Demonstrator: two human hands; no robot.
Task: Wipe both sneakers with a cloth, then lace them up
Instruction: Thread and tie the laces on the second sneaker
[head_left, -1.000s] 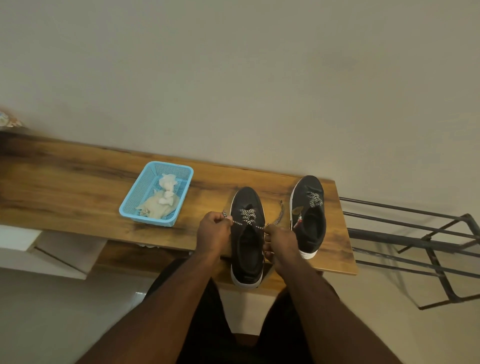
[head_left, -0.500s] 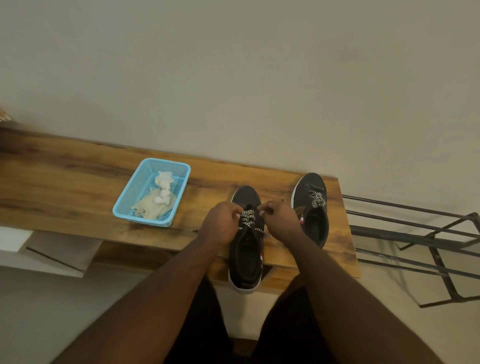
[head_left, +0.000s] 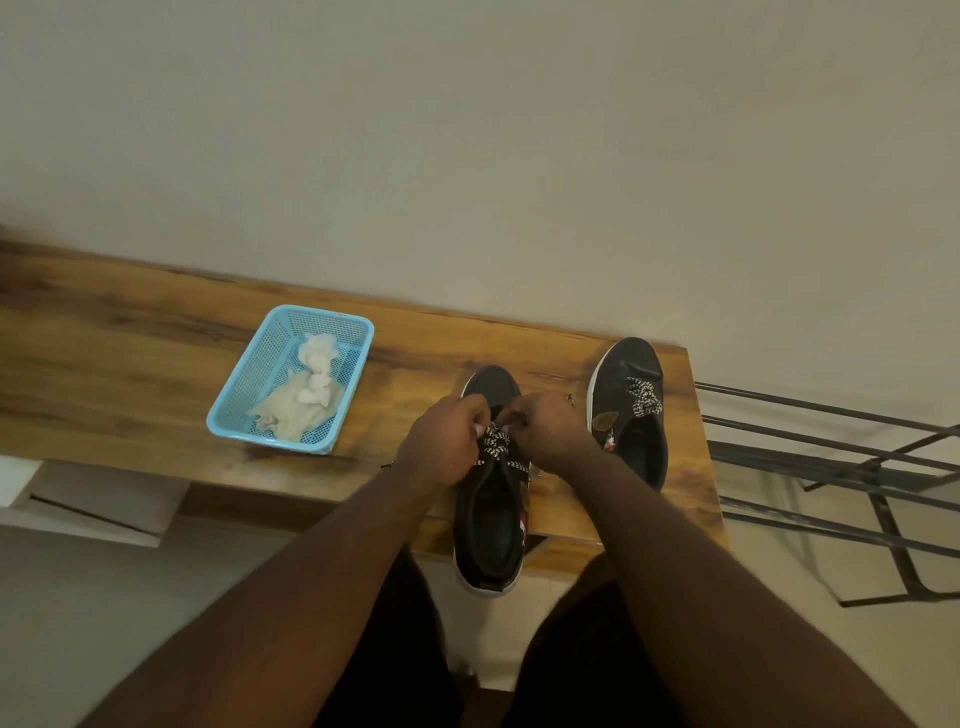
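Note:
Two black sneakers stand on a wooden bench (head_left: 130, 358). The near sneaker (head_left: 491, 525) hangs its heel over the bench's front edge, and its black-and-white lace (head_left: 493, 447) crosses the tongue. My left hand (head_left: 447, 441) and my right hand (head_left: 550, 431) meet over its toe end, each pinching a part of that lace. The far sneaker (head_left: 631, 415) sits to the right with its lace (head_left: 644, 397) bunched near the toe. A pale cloth (head_left: 301, 405) lies in a blue basket.
The blue plastic basket (head_left: 244, 384) stands on the bench left of the shoes. A black metal rack (head_left: 831, 467) is on the floor right of the bench. A plain wall runs behind the bench. My dark-clothed legs are below.
My hands came up from either side of the near sneaker's middle to its toe end and closed together over the lace. The view shifted slightly.

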